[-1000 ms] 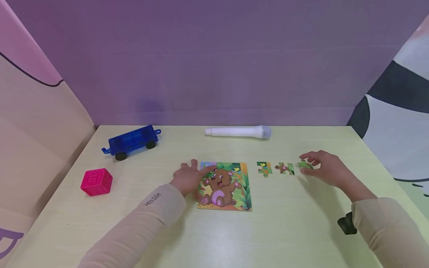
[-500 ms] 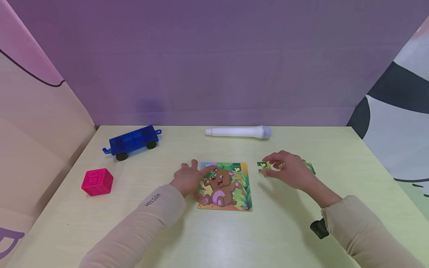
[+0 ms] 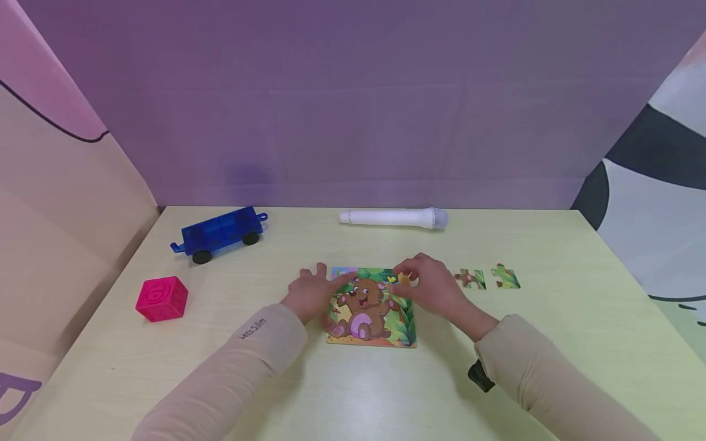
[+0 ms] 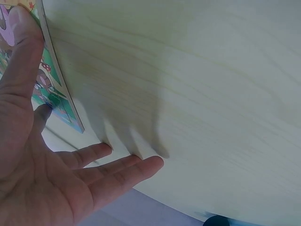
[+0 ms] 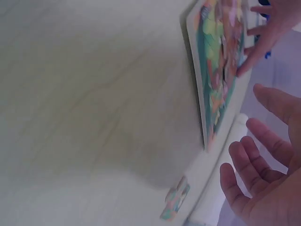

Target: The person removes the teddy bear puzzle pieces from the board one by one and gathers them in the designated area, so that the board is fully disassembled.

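A square bear puzzle [image 3: 364, 306] lies flat on the table in front of me. My left hand [image 3: 311, 294] is at its left side, the thumb resting over the picture; in the left wrist view the other fingers [image 4: 124, 176] spread out beyond its edge. My right hand [image 3: 432, 285] reaches over the upper right corner, thumb and index finger apart with the picture showing between them. Nothing shows between its fingers [image 5: 244, 169] in the right wrist view. To the right lie a loose brown-and-green puzzle piece [image 3: 471, 279] and a green one [image 3: 505, 276].
A white toy microphone [image 3: 391, 217] lies along the table's back edge. Back left stands a blue toy wagon [image 3: 220, 233] with black wheels, and nearer sits a pink block [image 3: 162, 299]. A purple wall [image 3: 353, 110] rises behind the table [image 3: 358, 392].
My right hand has moved left from the far loose piece, past the others, to the puzzle's upper right corner. The bird piece is now out of sight. My left hand has stayed put.
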Demonstrator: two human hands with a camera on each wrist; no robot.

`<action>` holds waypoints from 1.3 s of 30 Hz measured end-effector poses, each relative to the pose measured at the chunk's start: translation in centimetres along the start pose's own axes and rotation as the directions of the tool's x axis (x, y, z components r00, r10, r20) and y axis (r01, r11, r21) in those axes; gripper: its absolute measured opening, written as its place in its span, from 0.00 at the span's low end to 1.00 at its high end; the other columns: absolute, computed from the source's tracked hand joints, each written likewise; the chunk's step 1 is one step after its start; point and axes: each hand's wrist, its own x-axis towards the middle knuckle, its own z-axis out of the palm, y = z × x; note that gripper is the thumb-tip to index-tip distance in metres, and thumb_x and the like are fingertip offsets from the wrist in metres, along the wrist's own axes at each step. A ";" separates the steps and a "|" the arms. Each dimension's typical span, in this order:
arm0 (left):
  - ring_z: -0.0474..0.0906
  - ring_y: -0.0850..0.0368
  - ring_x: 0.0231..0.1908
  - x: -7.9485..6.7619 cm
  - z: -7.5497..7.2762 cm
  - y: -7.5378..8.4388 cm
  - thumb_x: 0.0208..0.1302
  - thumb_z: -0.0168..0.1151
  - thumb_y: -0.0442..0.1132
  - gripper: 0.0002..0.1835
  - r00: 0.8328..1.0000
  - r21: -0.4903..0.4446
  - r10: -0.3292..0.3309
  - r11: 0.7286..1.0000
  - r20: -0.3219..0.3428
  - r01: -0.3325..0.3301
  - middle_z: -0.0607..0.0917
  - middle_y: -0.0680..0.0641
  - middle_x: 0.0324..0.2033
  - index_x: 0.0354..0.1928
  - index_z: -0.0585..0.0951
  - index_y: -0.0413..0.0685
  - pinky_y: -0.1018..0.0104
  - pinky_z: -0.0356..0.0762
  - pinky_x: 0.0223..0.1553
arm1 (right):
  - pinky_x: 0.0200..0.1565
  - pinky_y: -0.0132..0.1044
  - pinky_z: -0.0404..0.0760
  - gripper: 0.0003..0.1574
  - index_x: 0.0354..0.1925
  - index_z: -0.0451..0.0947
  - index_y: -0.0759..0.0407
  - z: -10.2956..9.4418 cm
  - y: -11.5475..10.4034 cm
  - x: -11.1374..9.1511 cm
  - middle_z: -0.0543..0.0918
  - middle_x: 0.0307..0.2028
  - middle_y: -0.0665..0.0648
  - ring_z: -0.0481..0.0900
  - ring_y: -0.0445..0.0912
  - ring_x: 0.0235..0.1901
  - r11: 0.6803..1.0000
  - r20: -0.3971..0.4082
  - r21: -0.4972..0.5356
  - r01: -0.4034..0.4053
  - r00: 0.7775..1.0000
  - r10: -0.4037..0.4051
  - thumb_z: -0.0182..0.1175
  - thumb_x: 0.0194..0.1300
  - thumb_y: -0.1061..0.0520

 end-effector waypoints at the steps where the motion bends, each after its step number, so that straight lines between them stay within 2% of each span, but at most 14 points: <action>1: 0.65 0.32 0.63 0.0 0.0 0.0 0.46 0.82 0.51 0.58 1.000 0.000 0.001 1.000 0.001 -0.001 0.59 0.33 0.73 0.79 0.60 0.72 0.43 0.80 0.53 | 0.40 0.47 0.80 0.20 0.49 0.85 0.60 0.3 -0.1 0.2 0.81 0.42 0.60 0.80 0.54 0.42 1.000 0.005 -0.007 -0.002 1.000 0.002 0.72 0.63 0.52; 6: 0.65 0.32 0.64 0.1 0.2 -0.1 0.46 0.82 0.51 0.57 1.000 -0.011 0.005 1.000 0.001 -0.005 0.58 0.33 0.74 0.79 0.60 0.71 0.41 0.78 0.55 | 0.34 0.44 0.82 0.24 0.51 0.86 0.61 1.4 -0.7 0.8 0.81 0.44 0.60 0.81 0.51 0.38 0.995 0.036 -0.097 -0.014 0.999 0.018 0.73 0.62 0.48; 10: 0.65 0.32 0.63 0.1 0.2 0.0 0.46 0.82 0.51 0.58 1.000 0.001 0.005 1.000 -0.002 -0.005 0.58 0.33 0.73 0.79 0.59 0.72 0.42 0.79 0.55 | 0.26 0.37 0.78 0.27 0.53 0.86 0.60 1.7 -1.2 1.1 0.80 0.45 0.59 0.79 0.47 0.33 0.979 0.077 -0.204 -0.022 0.996 0.039 0.73 0.62 0.45; 12: 0.65 0.32 0.63 0.0 0.2 0.1 0.46 0.82 0.52 0.58 1.000 0.008 0.004 1.000 -0.001 -0.004 0.58 0.33 0.73 0.79 0.59 0.72 0.42 0.79 0.55 | 0.24 0.36 0.75 0.27 0.53 0.86 0.60 1.8 -1.3 1.2 0.79 0.45 0.58 0.77 0.45 0.31 0.974 0.095 -0.224 -0.040 0.994 0.062 0.73 0.62 0.45; 22: 0.65 0.32 0.64 0.1 0.0 0.2 0.45 0.82 0.52 0.58 1.000 0.012 -0.009 1.000 0.008 0.009 0.58 0.33 0.74 0.79 0.59 0.73 0.41 0.78 0.56 | 0.31 0.38 0.80 0.20 0.47 0.88 0.59 1.6 -1.4 1.9 0.80 0.43 0.57 0.79 0.47 0.35 0.977 0.116 -0.213 -0.020 0.992 0.046 0.75 0.60 0.50; 28: 0.64 0.30 0.65 0.1 0.0 0.2 0.46 0.82 0.52 0.58 1.000 0.019 -0.011 1.000 0.005 0.011 0.58 0.33 0.74 0.79 0.59 0.72 0.40 0.77 0.56 | 0.40 0.44 0.82 0.20 0.45 0.84 0.62 1.7 -1.4 2.3 0.79 0.42 0.57 0.78 0.48 0.36 0.982 0.119 -0.186 -0.036 0.991 0.059 0.76 0.60 0.51; 35: 0.63 0.30 0.66 0.2 0.1 0.1 0.46 0.82 0.52 0.58 1.000 0.014 -0.012 1.000 0.009 0.012 0.57 0.33 0.75 0.79 0.59 0.73 0.40 0.77 0.57 | 0.35 0.42 0.78 0.17 0.36 0.79 0.58 1.8 -1.4 2.3 0.76 0.39 0.56 0.73 0.48 0.31 0.983 0.115 -0.183 -0.033 0.992 0.054 0.76 0.59 0.51; 39: 0.64 0.31 0.65 0.3 0.2 0.0 0.45 0.82 0.52 0.58 1.000 0.016 -0.012 1.000 0.006 0.012 0.57 0.33 0.74 0.79 0.59 0.74 0.41 0.77 0.56 | 0.37 0.43 0.80 0.19 0.40 0.80 0.59 1.9 -1.3 2.3 0.76 0.41 0.57 0.75 0.49 0.34 0.981 0.117 -0.187 -0.043 0.991 0.066 0.76 0.59 0.50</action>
